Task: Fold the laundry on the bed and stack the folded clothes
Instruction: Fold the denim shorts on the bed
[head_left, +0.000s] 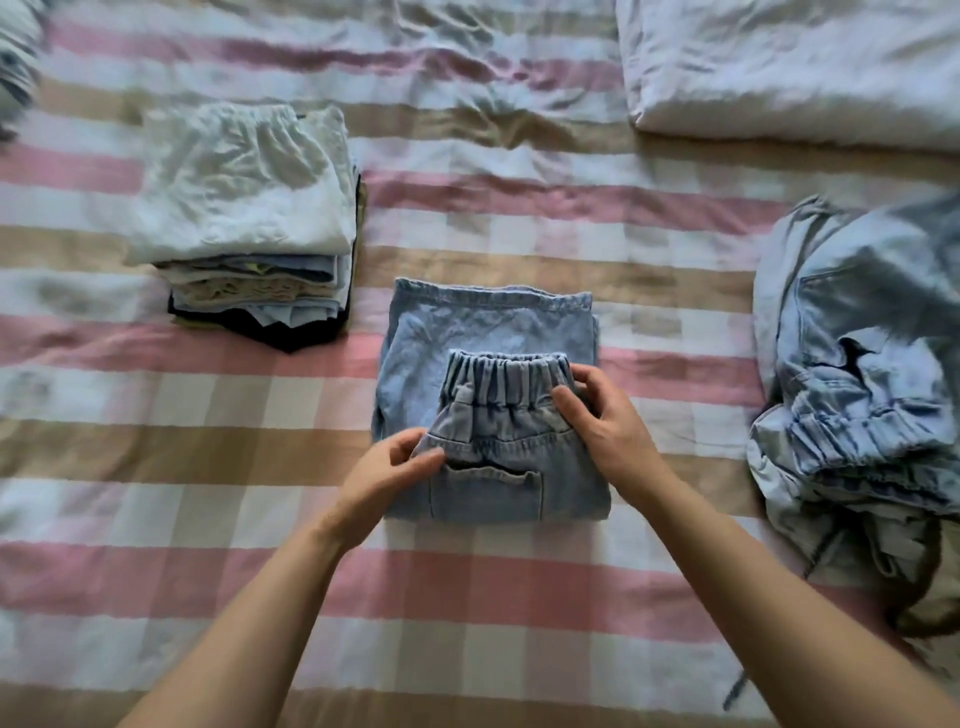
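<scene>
A pair of light blue denim pants (483, 332) lies folded in the middle of the bed, its elastic waistband turned up on top. My left hand (387, 480) pinches the folded part's left edge by the back pocket. My right hand (605, 421) grips its right side at the waistband. At the left stands a stack of folded clothes (244, 218) with a pale crumpled garment on top. An unfolded heap of light denim laundry (857, 374) lies at the right.
The bed (156, 457) is covered by a sheet striped in pink, beige and white. A white pillow (789, 67) lies at the far right. A blurred striped cloth (18, 57) shows at the far left corner.
</scene>
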